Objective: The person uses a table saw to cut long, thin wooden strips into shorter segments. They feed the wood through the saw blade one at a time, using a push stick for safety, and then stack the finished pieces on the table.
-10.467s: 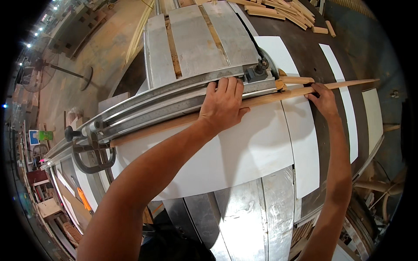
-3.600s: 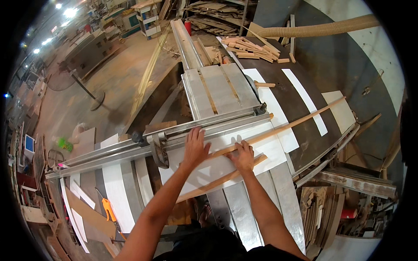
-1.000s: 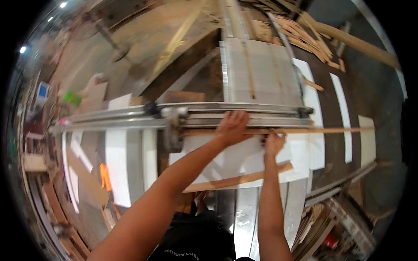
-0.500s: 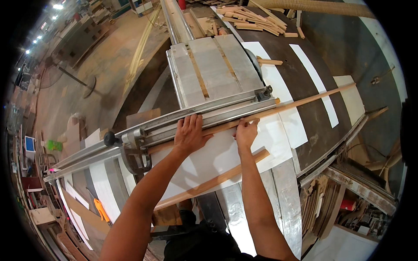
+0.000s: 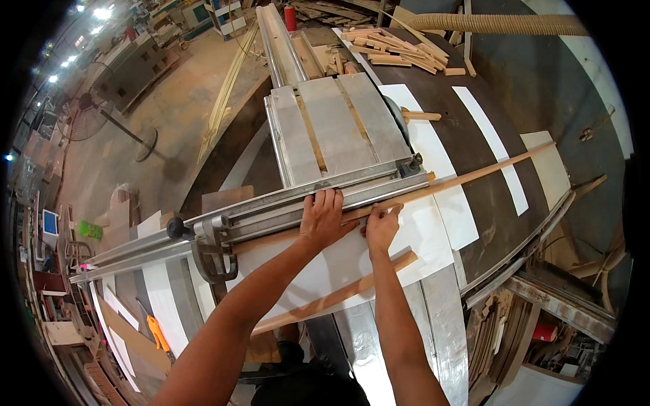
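A long wooden strip [image 5: 467, 178] lies slantwise along the metal fence [image 5: 274, 215] of a table saw, its far end reaching well to the right. My left hand [image 5: 323, 220] is closed over the fence and the strip, fingers draped on the rail and thumb along the wood. Just to its right, my right hand [image 5: 381, 230] pinches the same strip, fingertips partly hidden. A second, shorter wooden strip [image 5: 338, 294] rests nearer to me, passing beneath my right forearm. Beyond the fence is the grey sliding table [image 5: 345, 125], with the saw blade [image 5: 396, 115] at its right edge.
A clamp-like metal bracket [image 5: 215, 247] with a black knob sits on the fence's left part. Cut wood pieces [image 5: 393, 47] are heaped at the back. White panels [image 5: 440, 210] cover parts of the dark table. An orange-handled tool [image 5: 157, 333] lies at lower left; a fan [image 5: 84, 101] stands behind.
My left hand has slid right along the fence and strip, closer to my right hand. My right hand keeps its place on the strip. The view has tilted slightly.
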`<state>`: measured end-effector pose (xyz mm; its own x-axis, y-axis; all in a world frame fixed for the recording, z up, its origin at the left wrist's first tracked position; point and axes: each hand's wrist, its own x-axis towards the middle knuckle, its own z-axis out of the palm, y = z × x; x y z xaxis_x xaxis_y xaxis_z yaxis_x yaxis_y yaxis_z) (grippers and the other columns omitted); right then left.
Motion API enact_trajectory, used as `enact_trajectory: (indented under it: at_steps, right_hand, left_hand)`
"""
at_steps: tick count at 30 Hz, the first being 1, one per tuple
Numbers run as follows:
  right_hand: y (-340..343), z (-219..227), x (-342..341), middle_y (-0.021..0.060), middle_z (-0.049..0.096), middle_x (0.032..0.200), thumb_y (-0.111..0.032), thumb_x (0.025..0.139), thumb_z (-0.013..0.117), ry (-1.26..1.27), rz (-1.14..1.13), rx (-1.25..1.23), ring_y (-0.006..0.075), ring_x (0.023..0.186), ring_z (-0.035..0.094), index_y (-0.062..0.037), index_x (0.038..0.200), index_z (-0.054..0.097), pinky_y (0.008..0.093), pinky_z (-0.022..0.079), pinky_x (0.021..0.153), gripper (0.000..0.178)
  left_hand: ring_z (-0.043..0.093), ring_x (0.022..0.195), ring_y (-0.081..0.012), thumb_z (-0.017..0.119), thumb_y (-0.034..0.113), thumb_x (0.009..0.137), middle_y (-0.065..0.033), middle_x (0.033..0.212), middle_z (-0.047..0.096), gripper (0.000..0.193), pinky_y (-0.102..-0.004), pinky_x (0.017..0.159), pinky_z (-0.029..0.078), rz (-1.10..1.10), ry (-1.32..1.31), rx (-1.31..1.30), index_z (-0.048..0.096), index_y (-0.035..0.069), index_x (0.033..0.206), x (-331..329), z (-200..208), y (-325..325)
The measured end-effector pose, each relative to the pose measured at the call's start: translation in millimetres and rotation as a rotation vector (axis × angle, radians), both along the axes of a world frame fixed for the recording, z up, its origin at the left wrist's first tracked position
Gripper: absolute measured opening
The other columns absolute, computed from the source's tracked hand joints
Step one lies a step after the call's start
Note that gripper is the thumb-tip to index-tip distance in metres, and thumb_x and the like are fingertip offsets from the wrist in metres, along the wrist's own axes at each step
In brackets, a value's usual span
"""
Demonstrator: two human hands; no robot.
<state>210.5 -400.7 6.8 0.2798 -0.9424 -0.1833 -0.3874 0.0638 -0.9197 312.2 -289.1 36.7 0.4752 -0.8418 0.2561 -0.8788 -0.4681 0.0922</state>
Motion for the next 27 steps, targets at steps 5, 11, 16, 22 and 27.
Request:
enact_trajectory:
  at_steps: [5,11,16,22,27]
  right_hand:
    - [2.1,1.5,-0.5,0.0167,0.067,0.068,-0.018,0.100,0.060,-0.019,-0.005,0.014,0.0260,0.049,0.064,0.0183,0.150,0.017,0.0386,0.049,0.041,0.075]
    - [-1.2,-4.4,0.1,0.0172,0.070,0.072,-0.018,0.097,0.062,0.073,-0.011,-0.093,0.0308,0.060,0.069,0.0184,0.150,0.021,0.0406,0.054,0.057,0.076]
    - [-0.3,-19.9,-0.4,0.0185,0.072,0.074,-0.021,0.095,0.066,0.039,-0.035,-0.055,0.0330,0.066,0.071,0.0180,0.150,0.024,0.0419,0.054,0.062,0.079]
    - [1.5,-9.5,-0.6,0.0196,0.072,0.074,-0.022,0.096,0.065,0.059,-0.032,0.005,0.0350,0.068,0.071,0.0178,0.150,0.024,0.0424,0.054,0.062,0.079]
    - [-4.5,-27.1,-0.1,0.0148,0.067,0.066,-0.021,0.098,0.064,0.013,-0.046,-0.070,0.0248,0.052,0.063,0.0141,0.154,0.019,0.0374,0.048,0.047,0.080]
  left_hand:
    - [0.055,0.101,-0.0266,0.081,0.063,0.068,-0.0101,0.104,0.058,0.084,-0.0440,0.090,0.042,0.021,-0.039,-0.074,0.062,-0.001,0.118,-1.7,-6.7,-2.8]
    - [0.055,0.097,-0.0275,0.085,0.057,0.064,-0.0094,0.100,0.056,0.073,-0.0433,0.085,0.040,0.140,0.020,-0.044,0.062,0.002,0.106,-18.4,5.8,-23.1]
    - [0.055,0.097,-0.0276,0.084,0.057,0.066,-0.0100,0.102,0.057,0.076,-0.0416,0.085,0.040,0.042,-0.011,-0.124,0.062,0.000,0.112,-10.3,-11.5,-22.1]
    - [0.055,0.099,-0.0280,0.083,0.056,0.067,-0.0106,0.105,0.058,0.078,-0.0407,0.087,0.040,0.046,-0.001,-0.114,0.061,-0.002,0.114,-10.5,-12.6,-21.4]
    - [0.054,0.094,-0.0267,0.081,0.057,0.069,-0.0093,0.099,0.056,0.068,-0.0415,0.085,0.038,0.049,-0.081,-0.114,0.061,0.002,0.105,-15.5,-5.0,-28.3]
